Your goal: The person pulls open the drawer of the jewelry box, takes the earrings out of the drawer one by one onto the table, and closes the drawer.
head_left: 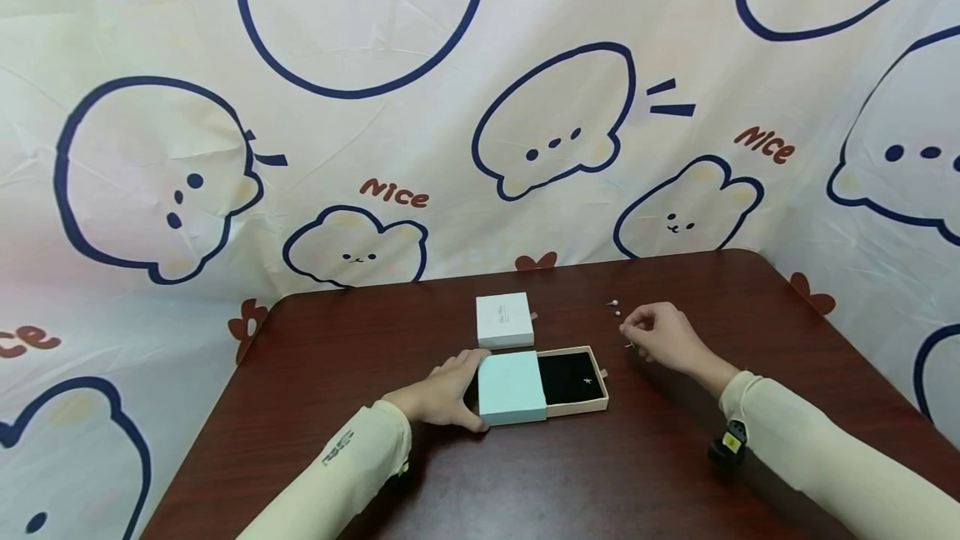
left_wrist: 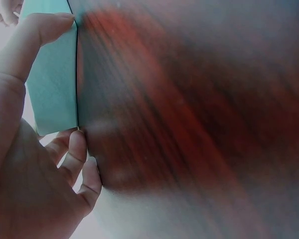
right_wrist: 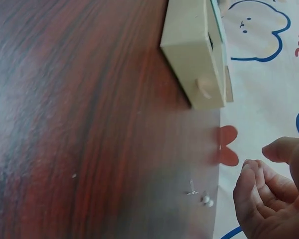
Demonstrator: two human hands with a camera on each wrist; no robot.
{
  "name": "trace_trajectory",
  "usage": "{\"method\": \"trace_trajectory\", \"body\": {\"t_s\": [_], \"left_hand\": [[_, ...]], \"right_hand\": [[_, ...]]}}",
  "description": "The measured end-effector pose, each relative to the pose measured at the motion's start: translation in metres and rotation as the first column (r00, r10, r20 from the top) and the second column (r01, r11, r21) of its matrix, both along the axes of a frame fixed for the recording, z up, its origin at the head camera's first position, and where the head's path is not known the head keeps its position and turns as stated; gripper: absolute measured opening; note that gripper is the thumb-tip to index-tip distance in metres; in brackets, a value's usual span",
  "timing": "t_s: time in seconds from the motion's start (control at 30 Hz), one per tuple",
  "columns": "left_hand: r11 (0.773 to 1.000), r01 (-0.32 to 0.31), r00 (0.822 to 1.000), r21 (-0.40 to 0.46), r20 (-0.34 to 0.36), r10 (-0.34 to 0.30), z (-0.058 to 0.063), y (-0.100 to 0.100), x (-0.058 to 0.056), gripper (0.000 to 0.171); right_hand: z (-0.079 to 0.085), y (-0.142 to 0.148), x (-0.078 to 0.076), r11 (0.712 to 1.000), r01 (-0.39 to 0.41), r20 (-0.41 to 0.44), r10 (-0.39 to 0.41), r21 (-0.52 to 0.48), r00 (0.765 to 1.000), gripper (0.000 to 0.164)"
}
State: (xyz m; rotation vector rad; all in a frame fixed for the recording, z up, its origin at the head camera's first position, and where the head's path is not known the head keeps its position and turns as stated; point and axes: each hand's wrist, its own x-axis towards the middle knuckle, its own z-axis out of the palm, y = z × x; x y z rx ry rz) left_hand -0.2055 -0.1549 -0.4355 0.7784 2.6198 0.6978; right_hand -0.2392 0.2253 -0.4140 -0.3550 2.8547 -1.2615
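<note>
My left hand (head_left: 452,390) grips the light-blue box sleeve (head_left: 513,387) by its left end, thumb along the near side and fingers at the far side. From the sleeve's right end a cream drawer (head_left: 604,394) is pulled out, lined with a black pad (head_left: 570,382). A small silver stud (head_left: 587,381) sits on that pad. My right hand (head_left: 662,335) hovers right of the drawer, thumb and fingertips apart with nothing between them in the right wrist view. Under it lies a small silver earring (right_wrist: 191,191). Pearl-like studs (head_left: 613,302) rest just beyond.
A closed white box (head_left: 505,319) with a small pull tab stands behind the blue one. Everything lies on a dark red-brown wooden table (head_left: 337,340). A printed cloth (head_left: 450,132) hangs along the table's back and sides.
</note>
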Motion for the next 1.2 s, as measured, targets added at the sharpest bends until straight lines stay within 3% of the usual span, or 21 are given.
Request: {"method": "trace_trajectory", "body": {"t_s": [0.37, 1.2], "left_hand": [[1.000, -0.001, 1.000, -0.004, 0.012, 0.001, 0.002, 0.000, 0.001, 0.105], [1.000, 0.005, 1.000, -0.002, 0.010, -0.005, 0.002, 0.000, 0.000, 0.105]], "right_hand": [[0.014, -0.012, 0.007, 0.999, -0.025, 0.013, 0.025, -0.020, 1.000, 0.019], [0.011, -0.041, 0.026, 0.988, -0.155, -0.014, 0.155, -0.003, 0.988, 0.011]]}}
